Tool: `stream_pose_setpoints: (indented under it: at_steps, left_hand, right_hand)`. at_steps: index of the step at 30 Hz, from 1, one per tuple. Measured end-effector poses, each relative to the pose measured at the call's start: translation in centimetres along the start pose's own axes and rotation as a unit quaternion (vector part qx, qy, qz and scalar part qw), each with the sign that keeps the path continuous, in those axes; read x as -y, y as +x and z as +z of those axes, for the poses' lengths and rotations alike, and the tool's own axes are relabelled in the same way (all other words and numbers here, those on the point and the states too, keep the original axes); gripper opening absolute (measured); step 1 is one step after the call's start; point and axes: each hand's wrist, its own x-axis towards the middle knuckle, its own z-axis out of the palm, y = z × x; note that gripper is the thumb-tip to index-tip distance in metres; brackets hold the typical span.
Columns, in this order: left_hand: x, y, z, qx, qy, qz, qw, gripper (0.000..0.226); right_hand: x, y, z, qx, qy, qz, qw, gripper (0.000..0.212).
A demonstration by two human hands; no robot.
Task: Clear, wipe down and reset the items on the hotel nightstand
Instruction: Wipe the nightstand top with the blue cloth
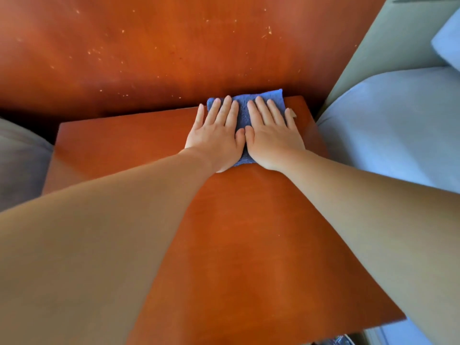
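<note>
Your bare left forearm and right forearm fill the near view, reaching forward over the furniture. At their far end a small blue terry cloth lies flat at the back edge of the reddish-brown wooden nightstand top, toward its right rear corner. Your left hand and right hand lie side by side on it, thumbs touching, fingers straight and flat, pressing down rather than gripping. Behind the nightstand rises a scuffed reddish-brown wooden panel. Pale blue bedding lies just beside the right edge, and a grey cushion sits off to the left.
</note>
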Motion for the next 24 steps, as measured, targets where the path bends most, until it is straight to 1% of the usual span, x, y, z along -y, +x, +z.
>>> stream_pose_setpoints:
  at_steps: [8,11,12,17,21,24]
  left_hand:
    - [-2.6,-8.5,0.8,0.015,-0.022,0.004,1.0,0.062]
    - [-4.2,-12.0,1.4,0.013,-0.037,-0.001,0.999,0.062]
    - [-4.9,-13.3,1.5,0.013,-0.044,-0.002,0.999,0.062]
    - [-8.3,-18.4,2.3,0.014,-0.065,0.004,0.998,0.063]
    - [-11.2,-21.0,2.7,0.015,-0.077,0.016,0.997,0.072]
    - [-13.6,-22.1,3.0,0.015,-0.091,0.018,0.996,0.074]
  right_hand:
    - [1.0,-9.1,1.1,-0.016,-0.012,-0.011,1.0,0.057]
    - [0.9,-13.1,1.6,-0.024,-0.028,-0.021,0.999,0.069]
    - [0.7,-14.4,1.8,-0.031,-0.03,-0.024,0.999,0.07]
    - [-0.4,-20.6,2.7,-0.068,-0.027,-0.01,0.997,0.059]
    - [-2.2,-24.2,2.9,-0.07,-0.03,-0.016,0.997,0.058]
    - [-4.0,-26.1,3.1,-0.068,-0.042,-0.015,0.997,0.058]
